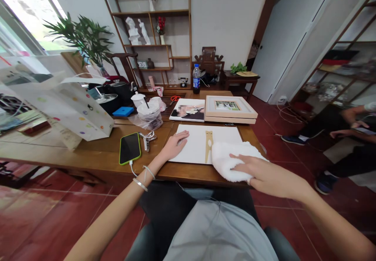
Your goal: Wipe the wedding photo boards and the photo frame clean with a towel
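A flat white board [192, 145] lies at the table's front edge. On its left side my left hand [175, 144] rests flat, fingers stretched out and holding nothing. My right hand [249, 171] grips a fluffy white towel [227, 157], which covers the board's right front corner and hangs a little over the table edge. Between the two hands, a slim tan piece [208, 145] with a wide, ear-like top and a cut-out lies on the board; I cannot tell its exact kind. Behind the board are a photo print [188, 110] and stacked light wood picture frames [230, 108].
Left of the board are a charging phone [130, 148], a shiny silver item [148, 139], a bagged cup [149, 116] and a paper bag [76, 112]. A bottle [196, 80] and red-handled scissors [175, 98] stand farther back. At right sits another person [352, 129].
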Demonstrator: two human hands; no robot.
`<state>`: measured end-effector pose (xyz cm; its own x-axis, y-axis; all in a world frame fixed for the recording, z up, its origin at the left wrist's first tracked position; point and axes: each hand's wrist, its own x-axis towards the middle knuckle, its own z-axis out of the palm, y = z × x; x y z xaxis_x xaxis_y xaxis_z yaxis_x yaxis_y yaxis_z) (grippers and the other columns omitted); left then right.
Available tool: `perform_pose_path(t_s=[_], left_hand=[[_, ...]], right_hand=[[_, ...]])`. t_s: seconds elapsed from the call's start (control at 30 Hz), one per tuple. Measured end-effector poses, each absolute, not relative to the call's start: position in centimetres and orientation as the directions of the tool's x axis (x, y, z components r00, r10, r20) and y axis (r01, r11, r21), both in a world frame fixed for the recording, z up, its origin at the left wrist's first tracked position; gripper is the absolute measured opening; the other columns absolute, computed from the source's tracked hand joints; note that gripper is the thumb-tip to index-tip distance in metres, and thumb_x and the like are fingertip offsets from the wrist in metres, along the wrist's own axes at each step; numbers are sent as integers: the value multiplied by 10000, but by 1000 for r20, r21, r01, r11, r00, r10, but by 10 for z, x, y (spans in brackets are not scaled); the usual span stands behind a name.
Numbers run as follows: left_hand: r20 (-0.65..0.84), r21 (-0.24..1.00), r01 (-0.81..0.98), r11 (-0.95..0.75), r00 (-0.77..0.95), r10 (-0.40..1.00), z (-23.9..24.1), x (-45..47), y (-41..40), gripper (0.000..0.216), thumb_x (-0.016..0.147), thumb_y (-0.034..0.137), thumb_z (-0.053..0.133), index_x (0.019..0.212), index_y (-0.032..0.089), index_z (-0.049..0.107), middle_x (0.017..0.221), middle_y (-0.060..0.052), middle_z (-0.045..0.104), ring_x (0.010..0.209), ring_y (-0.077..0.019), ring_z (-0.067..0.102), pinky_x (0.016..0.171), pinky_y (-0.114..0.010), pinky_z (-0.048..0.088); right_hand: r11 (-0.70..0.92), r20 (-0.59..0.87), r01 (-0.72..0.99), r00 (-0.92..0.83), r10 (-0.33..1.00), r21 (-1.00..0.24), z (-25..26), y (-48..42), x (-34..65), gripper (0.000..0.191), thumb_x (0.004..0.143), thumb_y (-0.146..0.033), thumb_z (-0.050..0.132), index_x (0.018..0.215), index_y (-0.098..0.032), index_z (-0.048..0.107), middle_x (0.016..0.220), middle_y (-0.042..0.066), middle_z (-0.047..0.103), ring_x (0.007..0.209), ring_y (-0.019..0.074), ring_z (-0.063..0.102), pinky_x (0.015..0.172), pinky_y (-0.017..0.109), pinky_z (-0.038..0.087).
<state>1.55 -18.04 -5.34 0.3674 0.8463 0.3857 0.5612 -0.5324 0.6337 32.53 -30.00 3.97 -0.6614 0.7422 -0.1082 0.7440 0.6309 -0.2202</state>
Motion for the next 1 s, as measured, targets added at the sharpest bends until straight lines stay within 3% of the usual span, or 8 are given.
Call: perform_pose_path(t_s=[0.1, 0.3, 0.37, 0.53, 0.77, 1.0], left_hand=[[382, 634, 564, -528, 365, 849, -54, 15, -180, 354, 841, 328, 460, 1122, 174, 610, 1256, -90, 556, 1235, -213, 445, 1086, -422, 261], [382, 630, 567, -531, 368, 847, -56, 14, -179, 350, 842, 318, 457, 1128, 182, 606, 1258, -82, 556, 1238, -206, 442, 1089, -412, 257], [382, 629, 568, -531, 369, 847, -55, 14, -178, 349, 840, 315, 460, 1127, 178, 606, 1256, -84, 558, 1236, -204, 445, 1089, -410, 258], [388, 624, 563, -541, 378, 841, -55, 14, -178, 358, 844, 310, 455, 1129, 153, 605, 1254, -99, 557, 1230, -203, 453, 1080, -398, 281], [384, 617, 571, -542, 383, 840, -56, 14, -177, 360, 845, 301, 451, 1138, 156, 599, 1262, -99, 550, 1234, -203, 447, 1081, -404, 278], [379, 617, 576, -536, 380, 844, -56, 15, -178, 359, 844, 293, 447, 1137, 149, 598, 1259, -104, 552, 1239, -205, 442, 1082, -421, 268]], right_hand=[[605, -68, 753, -639, 766, -259, 45, -284, 334, 529, 699, -104, 399, 1195, -223, 538, 1178, 77, 582, 1078, 254, 516, 915, 382, 386], [551, 138, 814, -534, 834, -184, 18, -222, 314, 493, 710, -94, 378, 1175, -160, 531, 1145, 113, 585, 1013, 277, 522, 860, 386, 385], [536, 156, 830, -515, 843, -157, 6, -206, 299, 493, 713, -82, 375, 1180, -142, 518, 1155, 124, 579, 1083, 294, 487, 893, 417, 361], [497, 153, 863, -482, 863, -89, -11, -189, 272, 549, 720, -55, 379, 1257, -147, 453, 1354, 134, 417, 1310, 316, 222, 1010, 554, 182], [641, 97, 765, -635, 766, -59, -7, -213, 274, 523, 706, -37, 411, 1203, -164, 514, 1426, 148, 311, 1332, 313, 178, 1016, 564, 185], [753, 6, 639, -762, 648, -161, 14, -275, 284, 507, 643, 9, 430, 1082, -186, 593, 1443, 95, 297, 1350, 262, 141, 1063, 521, 142]])
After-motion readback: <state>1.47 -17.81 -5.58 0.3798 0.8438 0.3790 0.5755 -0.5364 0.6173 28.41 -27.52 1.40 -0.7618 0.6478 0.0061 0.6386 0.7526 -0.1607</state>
